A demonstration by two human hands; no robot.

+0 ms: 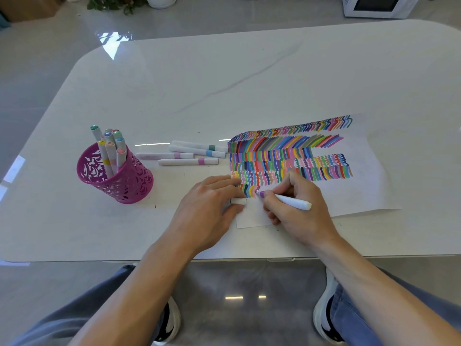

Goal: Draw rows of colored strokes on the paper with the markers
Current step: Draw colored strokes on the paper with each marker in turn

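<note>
We see the white table [224, 83] filling most of the view, w/ the paper [361, 191] lying at approx 3 o'clock from centre, its upper part covered in rows of colored strokes [287, 156]. At 9 o'clock sits the pink cutout cup [117, 178], upright, w/ several capped markers [109, 151] standing in it. Our left hand [207, 211] rests at 6 o'clock, palm down on the paper's left edge, fingers curled around a small white cap [238, 201]. Our right hand [299, 208] is just beside it at 4 o'clock, fingers closed on the purple marker [287, 199], tip touching the paper at the lowest row of strokes, barrel pointing toward 4 o'clock. Btwn cup and paper, four loose markers [192, 153] lie flat, capped, roughly parallel, nr the paper's left edge at 12 o'clock from the left hand.
</note>
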